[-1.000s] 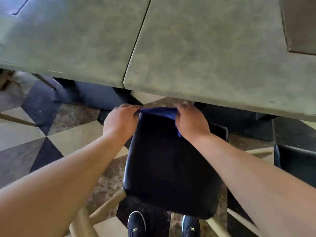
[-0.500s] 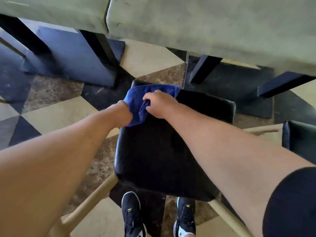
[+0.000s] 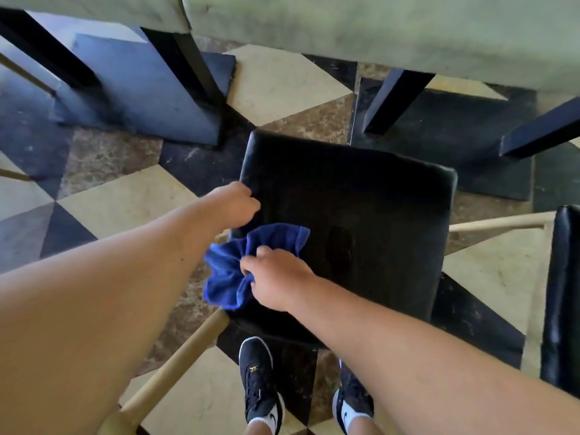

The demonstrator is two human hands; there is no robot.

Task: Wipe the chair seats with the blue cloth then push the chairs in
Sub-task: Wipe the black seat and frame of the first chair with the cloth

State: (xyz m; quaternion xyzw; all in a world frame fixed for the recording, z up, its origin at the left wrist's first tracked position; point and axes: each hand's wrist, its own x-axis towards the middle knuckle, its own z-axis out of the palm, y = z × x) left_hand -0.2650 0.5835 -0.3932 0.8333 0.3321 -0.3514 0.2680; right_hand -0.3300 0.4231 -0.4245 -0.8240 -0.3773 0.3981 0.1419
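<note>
A black cushioned chair seat [image 3: 370,221] lies below me, out from under the green table [image 3: 392,29]. The blue cloth [image 3: 238,262] is bunched at the seat's near left corner and hangs partly over the edge. My right hand [image 3: 276,277] is closed on the cloth and presses it on the seat. My left hand [image 3: 237,202] rests curled at the seat's left edge, just beyond the cloth; whether it grips the edge is hidden.
Dark table legs [image 3: 395,98] and a dark pedestal base [image 3: 141,98] stand beyond the seat. A second black chair seat [image 3: 561,296] is at the right edge. The chair's pale wooden frame [image 3: 175,368] runs at lower left. My shoes [image 3: 260,381] stand on the checkered floor.
My right hand has dragged the blue cloth from the seat's far left corner back to its near left corner. My left hand stayed at the seat's left edge. The view tilted further down.
</note>
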